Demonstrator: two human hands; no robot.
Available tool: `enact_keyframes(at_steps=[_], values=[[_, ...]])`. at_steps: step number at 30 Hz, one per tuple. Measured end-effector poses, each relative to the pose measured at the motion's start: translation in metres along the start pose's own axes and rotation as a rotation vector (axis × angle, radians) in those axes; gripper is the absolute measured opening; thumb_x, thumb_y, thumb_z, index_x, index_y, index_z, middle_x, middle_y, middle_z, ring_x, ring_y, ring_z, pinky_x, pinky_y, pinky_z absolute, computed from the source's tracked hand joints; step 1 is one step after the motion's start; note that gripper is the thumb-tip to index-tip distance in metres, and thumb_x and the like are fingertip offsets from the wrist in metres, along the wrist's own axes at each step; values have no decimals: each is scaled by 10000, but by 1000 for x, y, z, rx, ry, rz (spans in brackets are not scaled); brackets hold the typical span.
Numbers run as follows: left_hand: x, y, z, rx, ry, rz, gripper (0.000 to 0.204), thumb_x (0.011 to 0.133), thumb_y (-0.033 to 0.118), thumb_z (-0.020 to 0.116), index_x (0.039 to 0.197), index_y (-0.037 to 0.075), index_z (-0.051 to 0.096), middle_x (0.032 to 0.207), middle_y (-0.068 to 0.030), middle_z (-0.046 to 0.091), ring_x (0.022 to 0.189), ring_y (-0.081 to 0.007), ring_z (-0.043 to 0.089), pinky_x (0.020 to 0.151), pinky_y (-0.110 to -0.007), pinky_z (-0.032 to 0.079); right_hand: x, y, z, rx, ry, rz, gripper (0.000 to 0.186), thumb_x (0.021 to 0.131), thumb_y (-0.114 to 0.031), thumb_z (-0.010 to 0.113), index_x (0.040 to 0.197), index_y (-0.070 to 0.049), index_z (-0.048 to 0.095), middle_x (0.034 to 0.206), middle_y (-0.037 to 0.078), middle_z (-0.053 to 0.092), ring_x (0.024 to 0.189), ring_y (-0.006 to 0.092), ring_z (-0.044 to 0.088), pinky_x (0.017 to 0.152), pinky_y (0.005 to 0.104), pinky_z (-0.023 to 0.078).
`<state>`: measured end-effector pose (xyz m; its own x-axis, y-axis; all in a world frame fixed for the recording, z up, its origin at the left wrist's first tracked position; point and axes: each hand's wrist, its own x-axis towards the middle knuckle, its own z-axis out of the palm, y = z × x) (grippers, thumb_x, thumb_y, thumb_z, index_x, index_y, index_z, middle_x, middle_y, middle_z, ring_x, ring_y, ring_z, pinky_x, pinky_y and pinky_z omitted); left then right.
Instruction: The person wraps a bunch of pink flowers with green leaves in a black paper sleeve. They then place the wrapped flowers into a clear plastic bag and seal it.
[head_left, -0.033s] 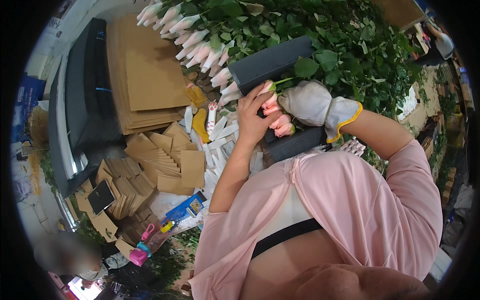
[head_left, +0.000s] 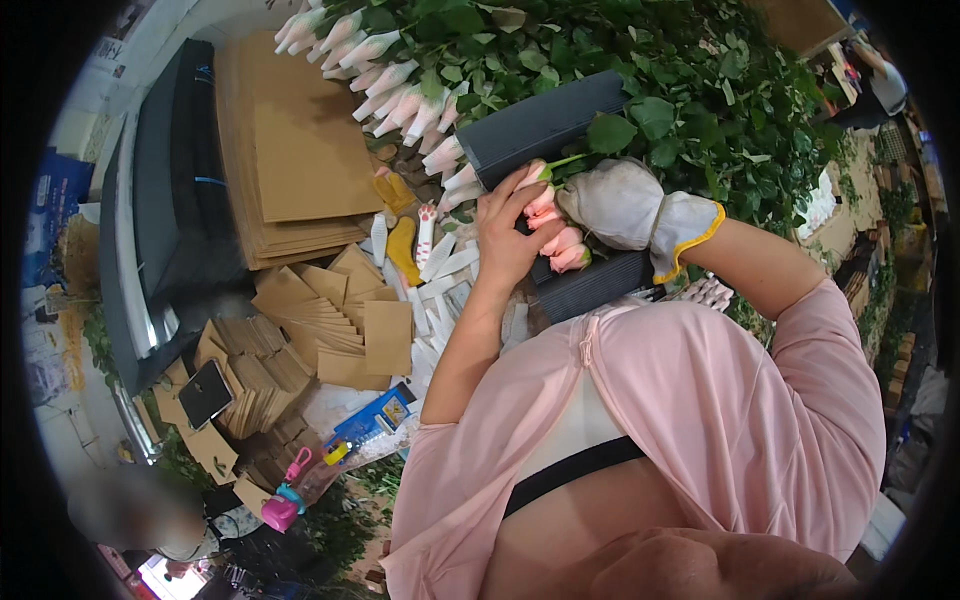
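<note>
My left hand [head_left: 510,228] is bare, its fingers curled over pink roses [head_left: 566,252] lying on dark ridged padding [head_left: 590,292]. My right hand [head_left: 610,205], in a grey glove with a yellow cuff, is closed just right of the blooms; what its fingers hold is hidden. Above both hands a dark corrugated roll [head_left: 541,129] lies across a heap of leafy stems [head_left: 670,70]. Rose heads in white mesh sleeves [head_left: 410,105] crowd at its upper left. Loose white sleeves [head_left: 440,295] and a yellow glove [head_left: 402,248] lie left of my left hand.
Large cardboard sheets [head_left: 305,140], smaller card pieces [head_left: 340,330], a phone [head_left: 205,393], a blue tool [head_left: 368,420] and a pink-capped bottle [head_left: 282,508] are on the left, beside a black padded object [head_left: 175,200]. Other people [head_left: 880,85] are at the upper right and lower left.
</note>
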<state>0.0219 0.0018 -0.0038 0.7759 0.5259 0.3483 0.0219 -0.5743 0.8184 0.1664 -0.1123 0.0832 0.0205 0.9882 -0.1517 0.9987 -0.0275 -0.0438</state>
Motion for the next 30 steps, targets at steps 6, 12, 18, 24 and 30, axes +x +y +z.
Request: enact_keyframes(at_steps=[6, 12, 18, 24, 30], values=[[-4, 12, -2, -61, 106, -64, 418, 639, 147, 776, 1042, 101, 675, 1199, -85, 561, 1034, -285, 508, 924, -375, 403, -1, 4, -3, -10, -43, 4, 139, 733, -158, 598, 773, -36, 650, 762, 161, 663, 683, 310, 667, 598, 410, 529], [-23, 23, -6, 27, 72, -62, 386, 644, 202, 784, 1023, 179, 713, 997, -79, 478, 936, -264, 458, 846, -371, 382, 0, 8, -2, -18, -27, -39, 127, 748, -142, 601, 773, -25, 643, 769, 158, 661, 699, 326, 659, 610, 394, 521], [-31, 18, -9, 140, 6, -179, 412, 640, 317, 796, 1043, 289, 711, 970, -56, 436, 952, -251, 401, 889, -367, 304, -13, -8, -49, 91, 105, 0, 108, 812, -181, 599, 829, -74, 601, 712, 131, 616, 629, 330, 596, 558, 392, 481], [-30, 19, -2, 82, 54, -165, 445, 613, 323, 804, 1044, 254, 715, 953, -39, 431, 951, -230, 400, 894, -356, 300, -12, 49, 70, 482, -103, 23, 154, 862, -185, 550, 936, -58, 600, 838, 117, 635, 730, 273, 633, 654, 371, 526], [-32, 19, -2, 53, 24, -193, 442, 624, 325, 793, 1050, 243, 708, 972, -46, 441, 985, -235, 424, 928, -370, 294, -6, 15, 6, -8, -221, -195, 163, 851, -236, 555, 816, -87, 612, 729, 111, 634, 662, 309, 615, 601, 383, 500]])
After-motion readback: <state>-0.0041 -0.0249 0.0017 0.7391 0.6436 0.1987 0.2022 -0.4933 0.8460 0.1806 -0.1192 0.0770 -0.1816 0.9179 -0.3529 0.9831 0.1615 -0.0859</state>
